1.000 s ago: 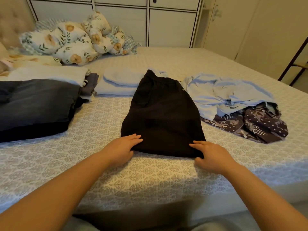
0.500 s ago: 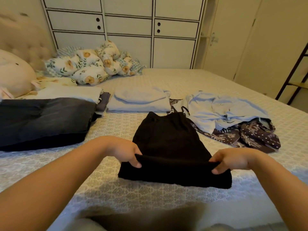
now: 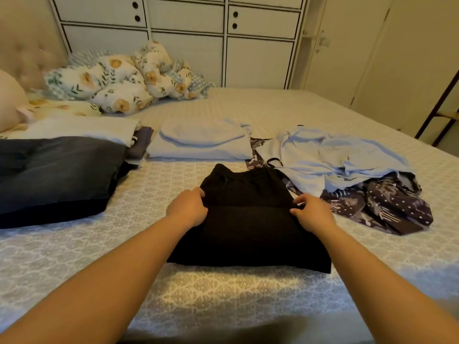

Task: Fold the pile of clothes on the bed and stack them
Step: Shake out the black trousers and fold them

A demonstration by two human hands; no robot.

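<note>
Head view — two hands [image 3: 187,208] [image 3: 313,212] grip one black garment [image 3: 248,234].

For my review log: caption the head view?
Both hands fold black garment on bed.

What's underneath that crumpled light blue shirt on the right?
A dark purple patterned garment sticks out from under the light blue shirt at its near and left edges; how far it runs beneath is hidden.

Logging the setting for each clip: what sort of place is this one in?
Most likely a home bedroom. The person works at a bed with a patterned cover, a padded headboard at its far left, and white built-in cupboards along the wall behind. A floral quilt is bunched near the headboard.
</note>
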